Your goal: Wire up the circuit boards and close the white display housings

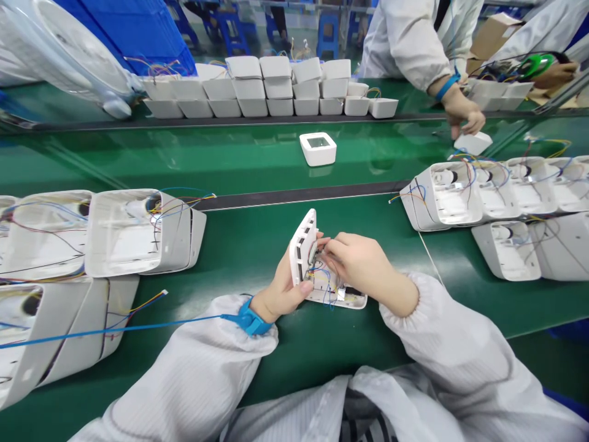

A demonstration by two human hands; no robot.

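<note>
Wires [327,276] could snap if the left hand [285,288], clamped on the white cover [301,242], jerks while the right hand [358,256], grip unclear, reaches inside.

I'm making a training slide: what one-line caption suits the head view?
Left hand holds an open white case as the right hand reaches in near its wires, above a green table.

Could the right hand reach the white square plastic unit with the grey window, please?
Probably, with only a low black strip crossing between the right hand and the unit, though that hand is busy at an opened white plastic casing.
</note>
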